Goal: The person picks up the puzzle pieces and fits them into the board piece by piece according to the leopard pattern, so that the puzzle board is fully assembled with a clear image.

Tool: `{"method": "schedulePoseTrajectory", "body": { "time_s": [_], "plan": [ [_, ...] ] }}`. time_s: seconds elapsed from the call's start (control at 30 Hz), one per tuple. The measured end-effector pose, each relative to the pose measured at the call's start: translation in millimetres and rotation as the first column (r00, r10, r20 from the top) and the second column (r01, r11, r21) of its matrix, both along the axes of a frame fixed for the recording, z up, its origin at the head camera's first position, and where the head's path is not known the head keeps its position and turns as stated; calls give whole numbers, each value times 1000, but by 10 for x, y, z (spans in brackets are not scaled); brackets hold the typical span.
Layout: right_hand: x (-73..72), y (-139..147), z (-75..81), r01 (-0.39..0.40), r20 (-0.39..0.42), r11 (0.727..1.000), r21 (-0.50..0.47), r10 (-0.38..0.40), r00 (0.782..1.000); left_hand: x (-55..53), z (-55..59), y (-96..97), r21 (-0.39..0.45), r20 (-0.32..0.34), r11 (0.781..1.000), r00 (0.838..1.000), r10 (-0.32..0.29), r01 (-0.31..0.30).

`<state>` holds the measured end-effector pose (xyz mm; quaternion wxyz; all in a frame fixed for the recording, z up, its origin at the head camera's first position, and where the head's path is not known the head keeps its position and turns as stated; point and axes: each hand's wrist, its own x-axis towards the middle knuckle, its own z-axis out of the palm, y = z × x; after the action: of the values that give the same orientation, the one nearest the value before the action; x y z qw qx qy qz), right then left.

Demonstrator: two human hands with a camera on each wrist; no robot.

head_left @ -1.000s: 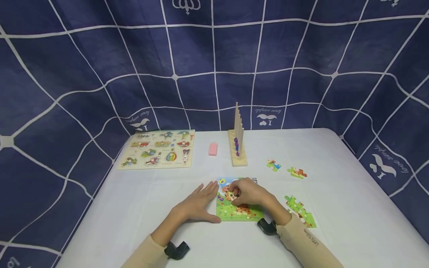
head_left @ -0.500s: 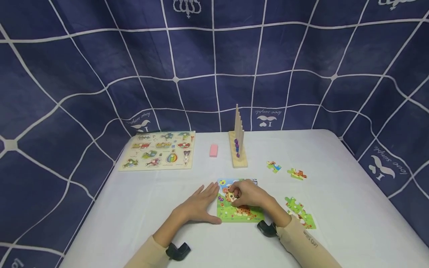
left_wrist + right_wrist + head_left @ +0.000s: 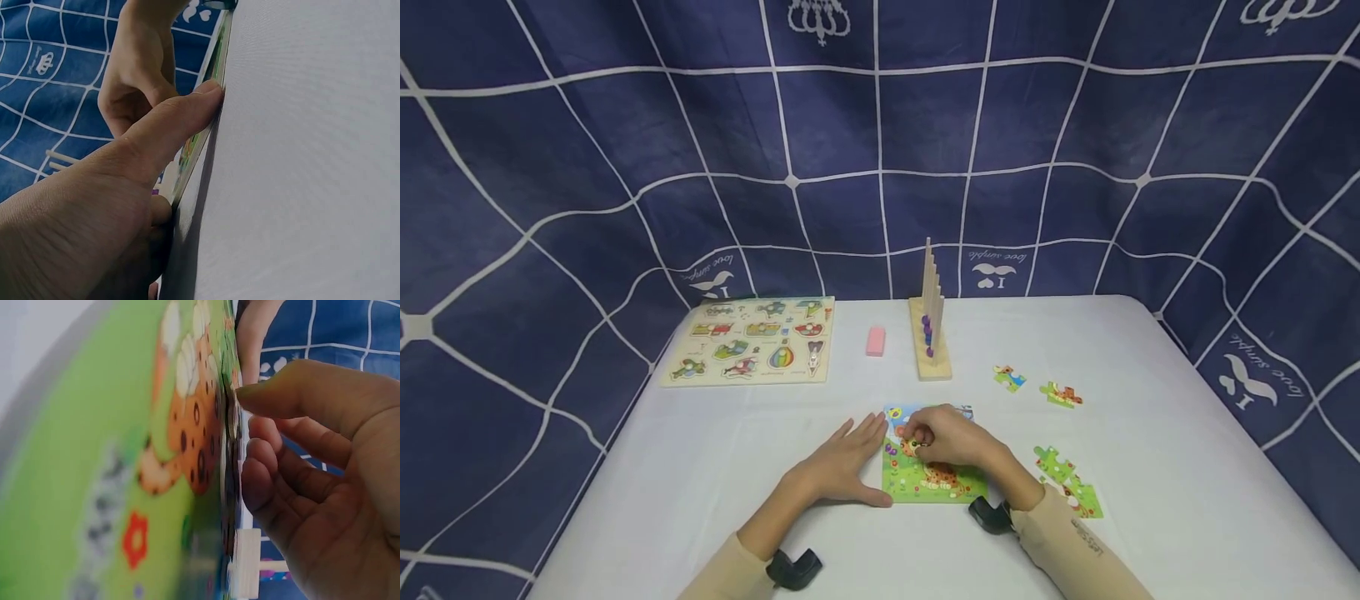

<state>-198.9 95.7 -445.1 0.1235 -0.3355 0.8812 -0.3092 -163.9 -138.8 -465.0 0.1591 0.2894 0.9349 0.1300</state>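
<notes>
The white tabletop [image 3: 805,404] shows a wide strip between the transport knob puzzle [image 3: 767,377], at far left, and the leopard jigsaw [image 3: 898,485], nearer, in the middle. The left hand [image 3: 838,467] has its grip spread along the jigsaw's left edge. The right hand [image 3: 953,437] curls over the picture, hiding part; whether this grip pinches any piece, I cannot tell. 2 loose pieces [image 3: 1009,378] [image 3: 1061,394] lie beyond, rightward.
</notes>
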Motion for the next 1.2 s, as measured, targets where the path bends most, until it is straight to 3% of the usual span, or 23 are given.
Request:
{"method": "schedulePoseTrajectory", "body": {
  "time_s": [0.3,0.5,1.2],
  "plan": [
    [-101,-96,54,-67,44,997,27,66,997,0,17,-9,11,-11,1000,1000,-14,14],
    [-130,-81,29,-61,87,997,43,57,995,-4,14,10,21,-7,1000,1000,-17,17],
    [-128,-48,41,-71,105,997,14,69,992,-8,-9,-11,20,-8,1000,1000,-19,19]
  ]
}}
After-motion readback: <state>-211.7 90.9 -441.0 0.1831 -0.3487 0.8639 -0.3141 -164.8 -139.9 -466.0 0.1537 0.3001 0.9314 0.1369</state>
